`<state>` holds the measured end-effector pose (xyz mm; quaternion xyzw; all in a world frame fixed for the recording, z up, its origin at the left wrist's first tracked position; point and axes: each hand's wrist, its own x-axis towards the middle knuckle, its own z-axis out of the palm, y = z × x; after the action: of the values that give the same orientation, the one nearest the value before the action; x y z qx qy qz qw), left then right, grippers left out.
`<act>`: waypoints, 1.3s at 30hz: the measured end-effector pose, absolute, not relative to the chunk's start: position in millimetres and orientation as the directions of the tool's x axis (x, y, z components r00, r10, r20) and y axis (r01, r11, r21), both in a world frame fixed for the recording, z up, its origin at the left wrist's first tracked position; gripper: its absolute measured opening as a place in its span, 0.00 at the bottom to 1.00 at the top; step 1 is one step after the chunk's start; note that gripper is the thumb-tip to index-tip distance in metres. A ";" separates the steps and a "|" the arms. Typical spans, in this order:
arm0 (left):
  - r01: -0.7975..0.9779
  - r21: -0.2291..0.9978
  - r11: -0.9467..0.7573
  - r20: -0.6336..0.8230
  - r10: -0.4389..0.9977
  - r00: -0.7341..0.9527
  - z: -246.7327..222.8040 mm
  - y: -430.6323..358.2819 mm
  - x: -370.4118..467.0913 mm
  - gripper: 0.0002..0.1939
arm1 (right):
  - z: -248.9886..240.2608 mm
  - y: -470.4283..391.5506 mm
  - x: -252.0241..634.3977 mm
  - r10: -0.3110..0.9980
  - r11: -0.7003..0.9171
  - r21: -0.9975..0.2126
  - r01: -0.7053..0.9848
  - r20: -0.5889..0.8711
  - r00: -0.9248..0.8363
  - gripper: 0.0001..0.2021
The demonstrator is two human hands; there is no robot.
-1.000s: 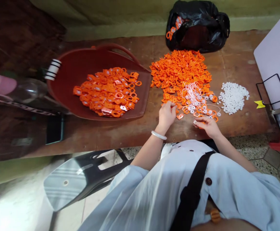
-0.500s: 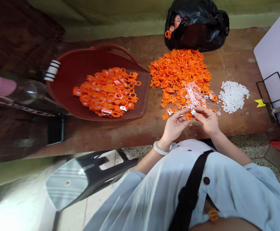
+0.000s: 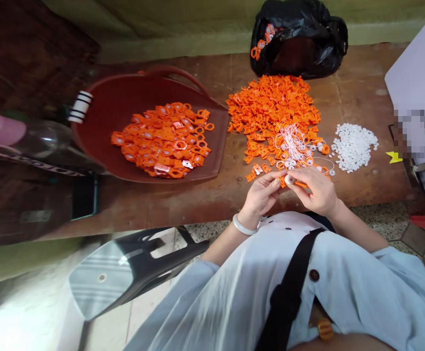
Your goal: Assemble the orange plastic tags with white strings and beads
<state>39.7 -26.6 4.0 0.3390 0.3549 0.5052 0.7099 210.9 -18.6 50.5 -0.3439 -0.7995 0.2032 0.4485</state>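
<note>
My left hand (image 3: 262, 195), with a pale bangle at the wrist, pinches a small orange piece (image 3: 282, 182) near the table's front edge. Close beside it on the right, my right hand (image 3: 317, 190) grips a small round white part (image 3: 289, 179) between thumb and fingers. Just beyond both hands lies a bundle of white and pink strings (image 3: 291, 141) with white discs. It rests on the near side of a large pile of orange pieces (image 3: 271, 102). A heap of small white pieces (image 3: 354, 147) sits to the right.
A dark red basket (image 3: 121, 92) holding orange pieces with white parts stands left. A black plastic bag (image 3: 300, 39) is at the back. A phone (image 3: 84, 196) lies at the left front. A grey stool (image 3: 103, 278) stands below the table.
My right hand has turned and shifted slightly right and nearer to me, and the white part now shows its round face. My left hand has moved slightly left.
</note>
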 end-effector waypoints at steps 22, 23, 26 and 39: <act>-0.535 0.844 0.027 0.024 0.996 0.089 21.6 -33.1 45.6 0.22 | 77.4 -24.3 212.0 0.755 0.654 -0.646 0.393 0.528 -0.388 0.04; -0.522 0.853 0.019 0.026 0.997 0.079 21.6 -33.4 45.6 0.22 | 77.8 -23.8 212.9 0.755 0.653 -0.648 0.392 0.521 -0.397 0.04; -0.493 0.870 0.014 0.021 0.998 0.065 21.4 -33.4 45.3 0.22 | 78.2 -23.4 213.7 0.746 0.665 -0.628 0.405 0.529 -0.406 0.04; -0.494 0.869 -0.013 0.042 0.998 0.048 23.8 -34.5 46.2 0.20 | 76.5 -24.2 210.0 0.740 0.673 -0.616 0.410 0.568 -0.361 0.04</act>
<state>46.2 -34.5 23.8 0.3769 0.3340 0.6036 0.6180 210.0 -24.2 76.5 -0.3578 -0.8030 0.1885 0.4378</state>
